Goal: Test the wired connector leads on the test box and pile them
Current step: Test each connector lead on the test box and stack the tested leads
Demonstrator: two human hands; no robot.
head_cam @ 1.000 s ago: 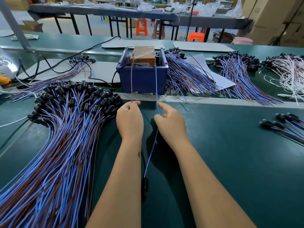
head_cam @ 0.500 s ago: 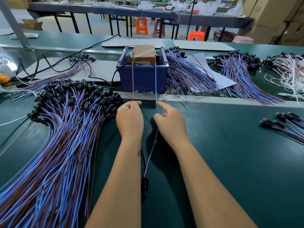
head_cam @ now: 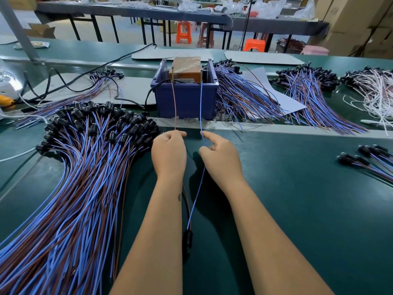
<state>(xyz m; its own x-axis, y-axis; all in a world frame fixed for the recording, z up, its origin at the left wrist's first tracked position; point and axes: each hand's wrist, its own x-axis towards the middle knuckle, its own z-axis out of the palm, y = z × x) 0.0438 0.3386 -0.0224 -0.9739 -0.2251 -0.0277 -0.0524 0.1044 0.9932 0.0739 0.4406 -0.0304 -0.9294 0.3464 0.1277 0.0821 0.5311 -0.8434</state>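
My left hand (head_cam: 169, 151) pinches the brown wire (head_cam: 174, 107) of one lead, and my right hand (head_cam: 221, 155) pinches its blue wire (head_cam: 201, 107). Both wire tips reach up to the orange test box (head_cam: 186, 68), which sits inside a blue bin (head_cam: 185, 99). The lead's black connector (head_cam: 187, 241) hangs low between my forearms. A big pile of blue-and-brown leads (head_cam: 70, 188) with black connectors fans across the green table on my left.
Further heaps of leads (head_cam: 244, 99) lie right of the bin, another (head_cam: 308, 90) farther right, and white leads (head_cam: 376, 90) at the far right. A few leads (head_cam: 370, 158) rest at the right edge. Black cables (head_cam: 70, 86) run behind left.
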